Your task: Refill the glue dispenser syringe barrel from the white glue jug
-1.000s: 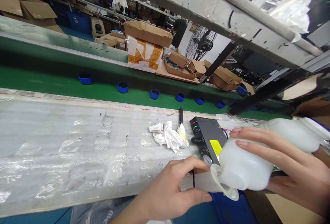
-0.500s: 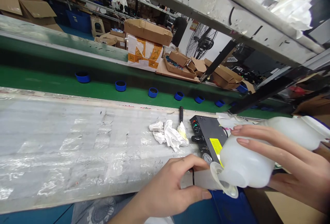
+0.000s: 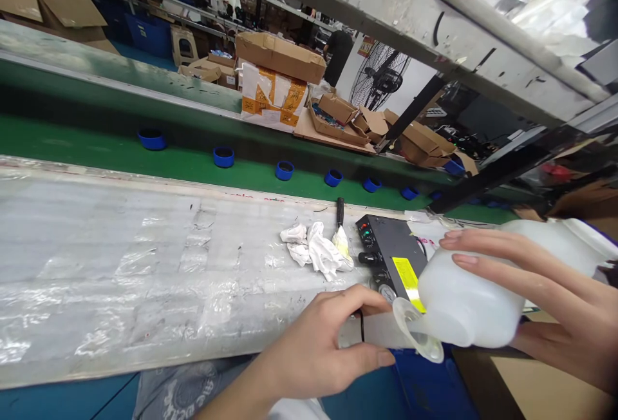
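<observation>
My left hand (image 3: 328, 343) is closed around a translucent syringe barrel (image 3: 383, 330), which lies nearly sideways with its wide flange (image 3: 419, 331) facing right. A black band crosses the barrel near my fingers. My right hand (image 3: 555, 304) grips a milky white plastic bottle (image 3: 476, 301), tilted with its narrow neck at the barrel's open end. Whether liquid is flowing, I cannot tell. Just behind the hands sits a black dispenser box (image 3: 393, 246) with knobs, a round gauge and a yellow label. Crumpled white tissue (image 3: 318, 252) lies left of it, beside a black-handled tool (image 3: 340, 210).
Several blue rings (image 3: 223, 156) sit in a row on the green conveyor belt (image 3: 188, 162) beyond the plastic-covered table (image 3: 120, 278). A second white container (image 3: 555, 239) stands behind my right hand. Overhead runs a metal beam (image 3: 376, 8). Cardboard boxes (image 3: 275, 88) stand past the belt.
The bottle has shifted slightly right and its neck has drawn back a little at the flange. The blue rings have moved slightly left along the belt. My left hand is nearly still.
</observation>
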`<action>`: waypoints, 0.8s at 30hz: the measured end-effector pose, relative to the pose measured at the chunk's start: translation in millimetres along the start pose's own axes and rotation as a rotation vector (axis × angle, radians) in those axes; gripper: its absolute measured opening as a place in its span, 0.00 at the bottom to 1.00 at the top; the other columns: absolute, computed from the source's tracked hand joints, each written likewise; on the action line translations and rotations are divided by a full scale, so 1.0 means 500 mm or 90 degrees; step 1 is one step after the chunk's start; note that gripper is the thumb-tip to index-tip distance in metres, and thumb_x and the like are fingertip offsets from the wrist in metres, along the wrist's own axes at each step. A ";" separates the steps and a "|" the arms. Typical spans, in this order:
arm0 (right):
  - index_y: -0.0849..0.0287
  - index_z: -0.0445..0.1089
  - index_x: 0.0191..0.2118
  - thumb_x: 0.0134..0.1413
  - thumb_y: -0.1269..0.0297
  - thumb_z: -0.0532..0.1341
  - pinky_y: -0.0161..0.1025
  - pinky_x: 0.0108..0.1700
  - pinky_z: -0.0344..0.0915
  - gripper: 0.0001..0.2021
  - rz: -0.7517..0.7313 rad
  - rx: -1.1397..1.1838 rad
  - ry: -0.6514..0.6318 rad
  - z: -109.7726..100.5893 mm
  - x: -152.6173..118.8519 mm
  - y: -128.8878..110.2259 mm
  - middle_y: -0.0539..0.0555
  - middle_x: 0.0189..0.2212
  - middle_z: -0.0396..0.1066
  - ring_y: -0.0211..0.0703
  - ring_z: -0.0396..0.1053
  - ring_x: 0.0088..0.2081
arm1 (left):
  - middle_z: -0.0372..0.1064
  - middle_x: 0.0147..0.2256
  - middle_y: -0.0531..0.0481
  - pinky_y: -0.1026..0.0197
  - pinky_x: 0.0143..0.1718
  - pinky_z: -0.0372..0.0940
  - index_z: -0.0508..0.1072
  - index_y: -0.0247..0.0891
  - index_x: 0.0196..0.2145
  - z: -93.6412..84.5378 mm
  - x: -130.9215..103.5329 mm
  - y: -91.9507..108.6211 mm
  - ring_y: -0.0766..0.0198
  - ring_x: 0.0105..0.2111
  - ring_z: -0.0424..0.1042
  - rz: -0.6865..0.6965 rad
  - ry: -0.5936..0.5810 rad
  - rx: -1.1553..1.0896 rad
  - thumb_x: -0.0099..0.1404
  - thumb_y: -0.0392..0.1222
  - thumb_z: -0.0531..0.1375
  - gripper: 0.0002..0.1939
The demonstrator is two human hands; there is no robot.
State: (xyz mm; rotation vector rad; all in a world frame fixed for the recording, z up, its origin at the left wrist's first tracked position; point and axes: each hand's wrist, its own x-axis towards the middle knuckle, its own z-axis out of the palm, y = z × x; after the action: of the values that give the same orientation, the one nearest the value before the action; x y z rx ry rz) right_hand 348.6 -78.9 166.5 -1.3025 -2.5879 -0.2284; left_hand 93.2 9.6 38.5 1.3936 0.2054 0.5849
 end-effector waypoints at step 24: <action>0.39 0.64 0.69 0.71 0.52 0.68 0.55 0.56 0.73 0.25 0.057 -0.062 0.040 0.002 -0.012 0.003 0.56 0.58 0.66 0.65 0.67 0.57 | 0.77 0.43 0.48 0.59 0.47 0.68 0.76 0.40 0.46 0.003 0.004 -0.003 0.56 0.45 0.76 -0.011 -0.019 -0.005 0.63 0.36 0.69 0.14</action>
State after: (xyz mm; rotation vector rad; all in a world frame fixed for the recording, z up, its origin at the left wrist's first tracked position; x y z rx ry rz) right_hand 353.4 -82.4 164.1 -1.4168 -2.4867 -0.3773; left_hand 95.8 9.3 37.9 1.3916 0.1911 0.5502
